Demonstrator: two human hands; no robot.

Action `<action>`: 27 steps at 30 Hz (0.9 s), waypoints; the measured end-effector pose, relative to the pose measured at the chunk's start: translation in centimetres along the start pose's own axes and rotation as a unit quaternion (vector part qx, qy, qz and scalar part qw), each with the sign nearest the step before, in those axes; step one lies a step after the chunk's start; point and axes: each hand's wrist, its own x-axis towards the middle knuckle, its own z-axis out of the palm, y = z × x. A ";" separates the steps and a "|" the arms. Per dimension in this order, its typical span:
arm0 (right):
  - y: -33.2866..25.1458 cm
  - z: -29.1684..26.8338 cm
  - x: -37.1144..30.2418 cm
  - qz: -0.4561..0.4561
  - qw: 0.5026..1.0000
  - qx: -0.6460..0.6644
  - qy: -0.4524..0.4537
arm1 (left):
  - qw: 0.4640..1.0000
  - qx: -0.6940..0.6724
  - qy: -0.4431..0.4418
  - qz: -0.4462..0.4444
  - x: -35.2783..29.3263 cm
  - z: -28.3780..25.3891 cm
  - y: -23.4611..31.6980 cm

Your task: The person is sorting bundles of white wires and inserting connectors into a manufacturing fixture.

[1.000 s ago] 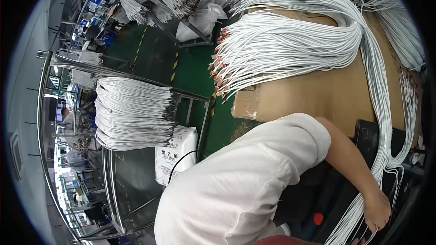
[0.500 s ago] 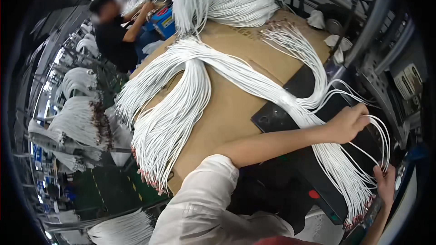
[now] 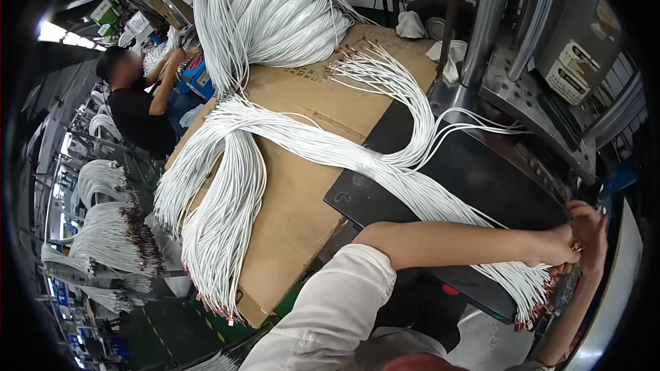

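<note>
My left hand (image 3: 555, 247) is closed at the far right, fingertips pressed together above the cut ends of a bundle of white cables (image 3: 440, 196). What it grips is hidden, though white cable shows just under it. Right beside it, almost touching, my right hand (image 3: 592, 237) is raised with fingers loosely bent and apart; nothing shows in it. The bundle runs from the cardboard over a black surface (image 3: 495, 182) and ends in reddish tips (image 3: 533, 315) below my left forearm. A few loose cables (image 3: 474, 124) curve off toward the metal machine.
Cardboard (image 3: 302, 199) carries more hanging cable bundles (image 3: 223, 233) and a big white coil (image 3: 282, 17). A metal press with columns (image 3: 485, 27) stands at the back right. Cable bundles hang on racks (image 3: 103, 240) at left, and a person in black (image 3: 141, 106) works beyond.
My left hand has moved down and right to meet my right hand. The cable loop between them no longer shows. The whole view has shifted, with the press coming further in.
</note>
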 end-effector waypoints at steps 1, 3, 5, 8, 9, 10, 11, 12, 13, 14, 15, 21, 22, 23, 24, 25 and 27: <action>-0.4 2.6 1.4 -0.008 0.996 -0.065 -0.067 | 0.999 0.017 0.031 0.003 0.3 -1.2 -0.6; -0.3 3.6 2.0 -0.001 0.977 -0.194 -0.088 | 0.998 0.058 0.002 0.037 -0.6 -3.4 -0.7; 1.9 3.0 3.6 0.022 0.947 -0.319 0.027 | 0.972 0.228 0.053 0.003 -3.4 -6.0 0.5; 4.5 3.3 5.4 -0.008 0.833 -0.550 0.060 | 0.992 0.101 0.074 -0.016 -6.8 -8.9 0.6; 5.1 4.1 5.9 0.007 0.757 -0.650 0.066 | 0.994 0.075 0.074 -0.021 -6.9 -8.8 0.3; 6.5 4.4 5.7 -0.061 0.737 -0.663 0.119 | 0.996 0.052 0.075 -0.018 -7.0 -8.6 1.0; 6.8 4.3 5.7 -0.021 0.785 -0.607 0.119 | 0.999 0.012 0.048 -0.018 -7.2 -8.5 1.4; 7.6 4.8 4.0 -0.058 0.791 -0.594 0.134 | 0.999 0.008 0.037 -0.026 -7.4 -8.4 1.7; 8.2 5.2 2.5 -0.091 0.795 -0.581 0.152 | 0.999 0.003 0.021 -0.036 -7.4 -8.2 1.8; 6.7 5.6 1.6 -0.048 0.808 -0.571 0.136 | 0.999 -0.022 0.027 -0.041 -7.3 -7.5 1.8; 5.2 6.2 0.6 -0.001 0.818 -0.562 0.125 | 0.999 -0.014 0.026 -0.029 -7.4 -7.4 1.7; 2.4 5.4 3.5 0.151 0.962 -0.199 0.110 | 0.995 0.043 0.074 -0.048 -7.5 -9.2 1.9; 1.6 6.1 3.5 0.186 0.967 -0.123 0.123 | 0.990 0.080 0.099 -0.053 -7.8 -9.1 2.2; 2.8 5.8 3.2 0.172 0.971 -0.073 0.147 | 0.988 0.100 0.093 -0.078 -7.7 -8.9 2.3; 3.1 5.7 3.1 0.138 0.978 -0.052 0.148 | 0.988 0.100 0.092 -0.070 -7.4 -8.5 2.5; 2.8 6.0 3.1 0.130 0.979 -0.018 0.155 | 0.988 0.104 0.098 -0.064 -7.0 -8.1 2.4; 3.2 6.1 2.7 0.119 0.982 0.039 0.143 | 0.983 0.131 0.108 -0.071 -6.2 -7.5 2.4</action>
